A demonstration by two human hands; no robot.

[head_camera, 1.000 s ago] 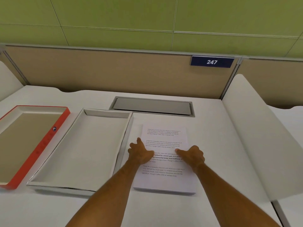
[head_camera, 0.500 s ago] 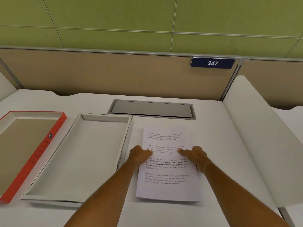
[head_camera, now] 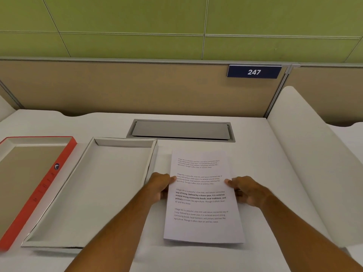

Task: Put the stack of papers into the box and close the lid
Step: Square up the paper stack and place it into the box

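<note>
One paper stack (head_camera: 202, 203) lies on the worktop (head_camera: 255, 154), gripped by left hand (head_camera: 160, 186) and right hand (head_camera: 246, 190); beside it one open box (head_camera: 94, 193), one red lid (head_camera: 35, 195).

Papers (head_camera: 202, 228): matt white printed sheets. Box (head_camera: 94, 193): matt white cardboard. Lid (head_camera: 45, 185), left of frame: cardboard, red rim, tan inside. Tabletop (head_camera: 255, 154): smooth matt white. Hatch (head_camera: 180, 130): brushed grey metal.
</note>
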